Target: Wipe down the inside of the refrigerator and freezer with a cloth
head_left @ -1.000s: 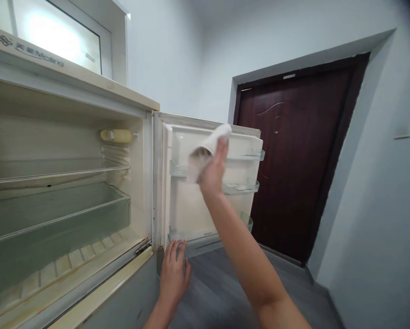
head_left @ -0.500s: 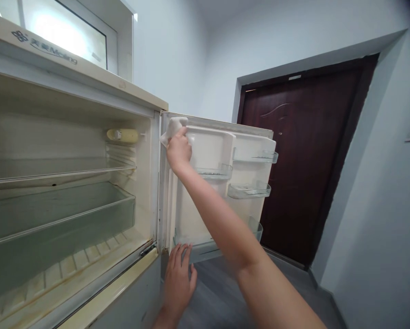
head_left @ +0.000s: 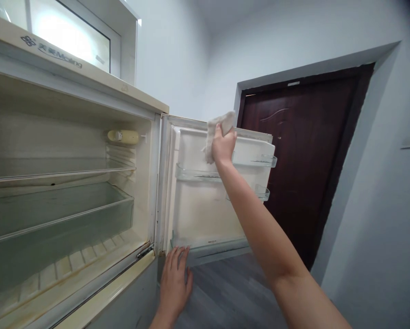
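Note:
My right hand (head_left: 224,145) is closed around a whitish cloth (head_left: 221,122) at the top edge of the open fridge door (head_left: 205,208). Part of the cloth hangs down over the inner panel, left of the fingers. Low on the door, near its hinge side, my left hand (head_left: 175,278) rests with its fingers stretched out against the bottom door shelf (head_left: 218,249). The thumb stands apart from the fingers, and nothing shows in that hand.
To the left, the fridge interior holds a glass shelf (head_left: 57,175), a clear drawer (head_left: 64,219) and a yellowish lamp cover (head_left: 124,136). Clear racks, such as the middle one (head_left: 194,173), line the door. Behind it stand a dark red room door (head_left: 307,123) and a wall.
My right hand has moved the cloth rightward along the top of the fridge door, away from the hinge-side corner. The left hand stays low at the door, almost unmoved.

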The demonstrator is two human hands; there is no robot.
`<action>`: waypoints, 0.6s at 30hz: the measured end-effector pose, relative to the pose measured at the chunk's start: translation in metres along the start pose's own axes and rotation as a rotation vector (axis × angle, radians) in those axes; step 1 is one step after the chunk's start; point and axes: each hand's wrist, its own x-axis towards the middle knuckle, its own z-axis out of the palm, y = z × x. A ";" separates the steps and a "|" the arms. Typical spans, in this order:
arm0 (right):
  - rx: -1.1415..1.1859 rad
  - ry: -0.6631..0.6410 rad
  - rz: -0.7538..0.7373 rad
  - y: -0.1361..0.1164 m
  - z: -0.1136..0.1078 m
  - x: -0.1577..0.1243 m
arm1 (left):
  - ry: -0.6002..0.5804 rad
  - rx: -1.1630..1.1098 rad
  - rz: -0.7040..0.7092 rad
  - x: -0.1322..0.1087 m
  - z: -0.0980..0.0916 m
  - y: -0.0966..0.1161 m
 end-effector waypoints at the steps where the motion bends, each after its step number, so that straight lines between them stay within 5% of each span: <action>1: -0.048 0.086 0.039 -0.003 -0.003 0.002 | -0.001 -0.004 -0.006 0.000 0.000 0.000; 4: -0.167 0.127 0.037 -0.016 -0.003 0.006 | -0.022 -0.007 0.008 0.001 -0.002 -0.002; 10: -0.216 -0.297 -0.484 -0.008 0.028 0.005 | 0.021 0.035 0.052 0.001 -0.006 -0.008; 14: -0.238 -0.348 -0.550 0.006 0.035 0.003 | 0.070 0.044 0.068 0.001 -0.008 -0.010; 18: -0.241 -0.413 -0.570 0.017 0.018 0.008 | 0.088 0.038 0.072 0.000 -0.011 -0.013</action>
